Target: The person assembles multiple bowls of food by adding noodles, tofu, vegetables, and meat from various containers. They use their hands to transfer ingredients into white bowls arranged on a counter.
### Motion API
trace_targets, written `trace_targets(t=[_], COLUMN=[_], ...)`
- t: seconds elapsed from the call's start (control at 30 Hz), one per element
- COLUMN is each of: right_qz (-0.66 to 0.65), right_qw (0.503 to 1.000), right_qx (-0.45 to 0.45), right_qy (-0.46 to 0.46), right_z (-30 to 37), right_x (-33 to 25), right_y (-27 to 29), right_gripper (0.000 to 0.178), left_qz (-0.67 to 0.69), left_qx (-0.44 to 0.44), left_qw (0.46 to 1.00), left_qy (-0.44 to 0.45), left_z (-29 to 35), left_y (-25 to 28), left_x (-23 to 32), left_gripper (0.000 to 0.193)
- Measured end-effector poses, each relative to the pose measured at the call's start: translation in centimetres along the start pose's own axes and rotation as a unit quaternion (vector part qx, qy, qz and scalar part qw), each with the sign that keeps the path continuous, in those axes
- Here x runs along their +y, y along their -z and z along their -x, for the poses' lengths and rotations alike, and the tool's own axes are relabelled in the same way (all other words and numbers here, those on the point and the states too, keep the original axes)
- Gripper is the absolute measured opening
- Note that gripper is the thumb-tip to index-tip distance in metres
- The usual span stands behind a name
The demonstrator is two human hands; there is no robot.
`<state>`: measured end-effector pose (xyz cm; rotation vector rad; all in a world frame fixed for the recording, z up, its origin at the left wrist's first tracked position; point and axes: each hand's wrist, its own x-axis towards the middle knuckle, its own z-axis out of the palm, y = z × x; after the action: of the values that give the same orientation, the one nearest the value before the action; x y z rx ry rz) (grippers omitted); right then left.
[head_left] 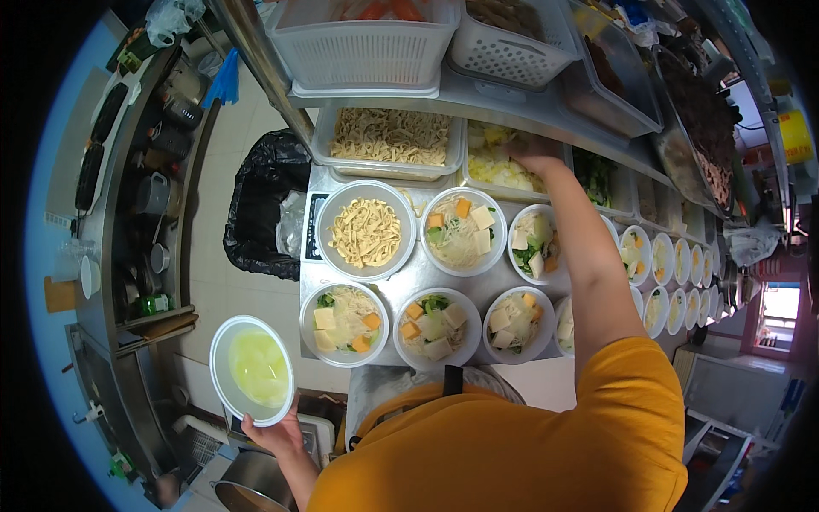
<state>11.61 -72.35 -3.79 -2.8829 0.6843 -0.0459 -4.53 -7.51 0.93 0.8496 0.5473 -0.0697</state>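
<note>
My left hand grips the rim of a white plastic bowl at the lower left, tilted, with pale yellow-green slices in it. My right hand reaches under the shelf into a bin of pale yellow chopped vegetable; its fingers are mostly hidden. Below that arm stand white bowls with thin noodles, tofu-like blocks, orange cubes and greens, such as one bowl and another bowl. Left of these, a larger bowl holds beige strips.
A bin of shredded beige strips sits beside the vegetable bin. White baskets stand on the shelf above. Several filled bowls line the counter to the right. A black-lined trash bin stands left, near a steel rack.
</note>
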Motion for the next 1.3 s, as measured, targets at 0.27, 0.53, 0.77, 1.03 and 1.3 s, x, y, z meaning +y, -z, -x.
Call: trace_targets(t=[0.27,0.53,0.77,1.03,1.3], right_qz=[0.046,0.058,0.075,-0.434,-0.512], right_qw=[0.992,0.995,0.997,0.872,0.81], right_qx=[0.097,0.072,-0.012,0.157,0.111], right_qy=[0.069,0.044,0.004,-0.163,-0.264], right_z=[-0.1,0.3,1.7,1.5,4.3], right_x=[2.9,2.0,2.2,5.5,2.6], right_y=[-3.4,-4.1,-3.7,-2.6,0.8], right_gripper=[0.078,0.074,0.059,0.056,0.046], left_qz=[0.012,0.01,0.016,0.015,0.0], left_qx=[-0.024,0.002,-0.002,-0.013,-0.05], left_qw=[1.0,1.0,0.999,0.999,0.997], left_qy=[0.012,0.017,0.029,0.03,0.063], left_z=[-0.2,-0.8,-2.7,-4.8,-6.7], left_y=[-0.4,-0.3,0.7,1.2,2.1], left_x=[-0.7,-0.4,0.9,3.1,4.4], left_gripper=[0.069,0.07,0.071,0.071,0.073])
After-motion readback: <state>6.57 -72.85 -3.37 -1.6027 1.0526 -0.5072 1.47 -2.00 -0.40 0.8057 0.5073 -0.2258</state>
